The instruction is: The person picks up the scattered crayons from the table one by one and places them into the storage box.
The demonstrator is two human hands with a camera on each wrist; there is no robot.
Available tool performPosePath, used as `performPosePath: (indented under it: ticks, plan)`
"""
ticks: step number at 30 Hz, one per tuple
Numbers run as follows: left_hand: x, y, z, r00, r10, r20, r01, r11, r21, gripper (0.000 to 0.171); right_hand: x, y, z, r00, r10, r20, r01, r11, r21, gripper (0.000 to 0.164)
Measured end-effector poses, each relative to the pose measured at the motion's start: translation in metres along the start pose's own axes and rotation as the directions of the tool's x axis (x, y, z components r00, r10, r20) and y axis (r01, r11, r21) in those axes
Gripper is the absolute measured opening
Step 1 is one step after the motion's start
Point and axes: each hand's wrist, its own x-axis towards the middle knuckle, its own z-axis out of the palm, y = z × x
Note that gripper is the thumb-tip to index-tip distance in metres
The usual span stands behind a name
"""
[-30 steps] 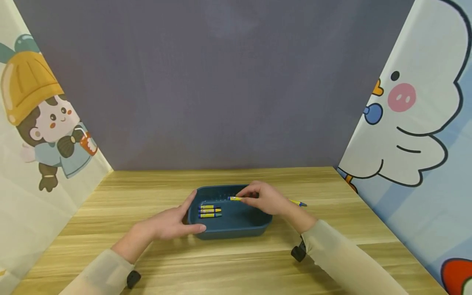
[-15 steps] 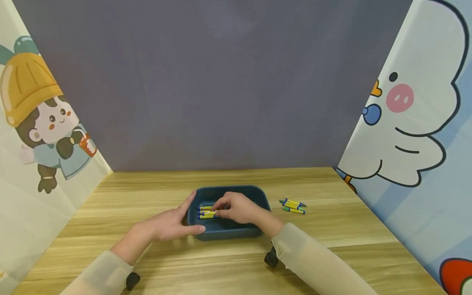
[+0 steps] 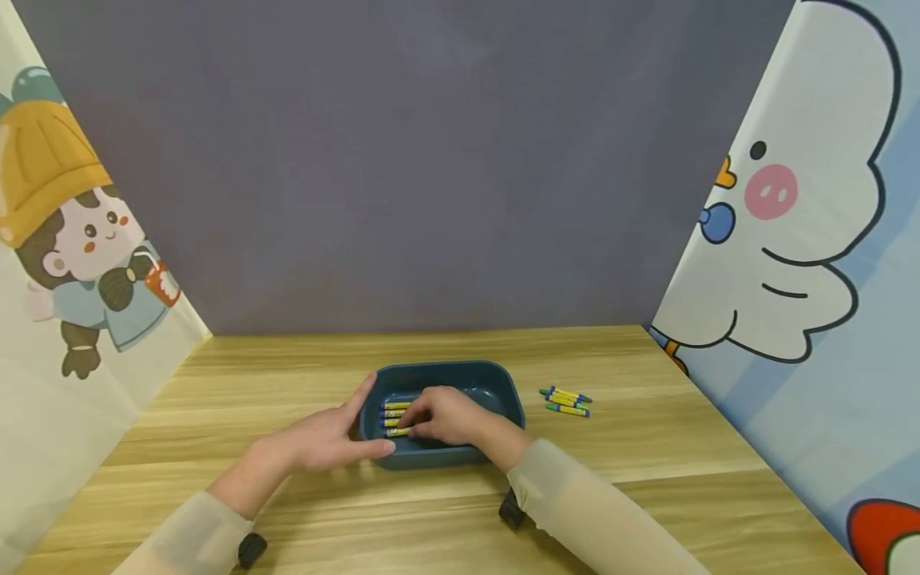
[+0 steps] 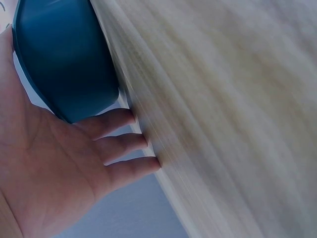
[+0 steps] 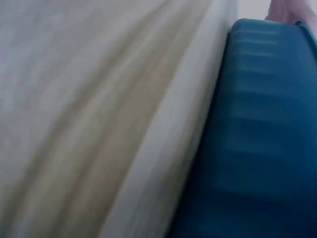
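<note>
A dark blue rectangular tray (image 3: 444,459) stands on the wooden table. My left hand (image 3: 323,439) rests at its left end, thumb at the near rim and index finger along the side; the left wrist view shows the other fingers (image 4: 121,171) straight, their tips down at the table. Inside the tray, my right hand (image 3: 449,415) pinches a yellow-wrapped crayon (image 3: 396,432) low at the left end. Several similar crayons (image 3: 393,406) lie side by side just beyond it, partly covered by the fingers. In the right wrist view only the tray's outer wall (image 5: 257,139) shows, not the right hand.
To the right of the tray, three more crayons (image 3: 566,399) with green and dark tips lie close together on the wooden table (image 3: 647,447). A grey panel (image 3: 431,176) rises behind the table, with cartoon-printed sheets at both sides.
My right hand has carried the crayon from over the tray's right part leftward and down to the near side of the crayon row. The left hand has kept its place at the tray.
</note>
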Motion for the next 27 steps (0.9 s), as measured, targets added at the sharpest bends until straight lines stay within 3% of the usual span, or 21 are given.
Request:
performPosePath:
  ticks: [9, 21, 27]
  plan:
    - [-0.0002, -0.0021, 0.0008, 1.000, 0.003, -0.013, -0.003, 1.000, -0.008, 0.124, 0.0016, -0.0022, 0.0008, 1.000, 0.011, 0.003, -0.011, 1.000, -0.003, 0.022]
    - [-0.0002, -0.0020, 0.0004, 1.000, 0.009, -0.025, -0.009, 1.000, 0.002, 0.124, 0.0003, -0.0027, 0.0012, 1.000, -0.005, -0.010, 0.005, 0.999, -0.036, 0.018]
    - [-0.0004, -0.0004, 0.0004, 0.999, 0.011, -0.031, -0.011, 1.000, 0.012, 0.123, -0.0005, -0.0021, -0.0002, 1.000, 0.012, -0.029, -0.012, 1.000, -0.004, 0.017]
